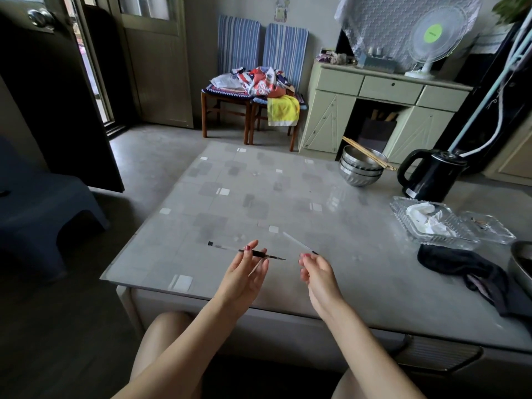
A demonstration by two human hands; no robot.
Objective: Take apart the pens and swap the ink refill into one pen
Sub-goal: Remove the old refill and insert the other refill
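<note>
Above the near edge of the grey patterned table [259, 197], my left hand [247, 275] pinches a pen [224, 247] by its black grip. The pen has a clear barrel; its black end points left and its tip points right. A thin pale stick [255, 268], perhaps a refill, also lies across my left fingers. My right hand [315, 273] holds a slim clear tube [296, 242] by its dark lower end, and the tube slants up and to the left. The two hands are a short gap apart and the parts do not touch.
At the back right of the table stand stacked steel bowls [361, 171] with chopsticks across them and a black kettle [429, 175]. Glass trays [431, 226] with tissue, a dark cloth [466, 272] and a metal bowl [522, 266] lie to the right. A grey stool [43, 203] is on the left.
</note>
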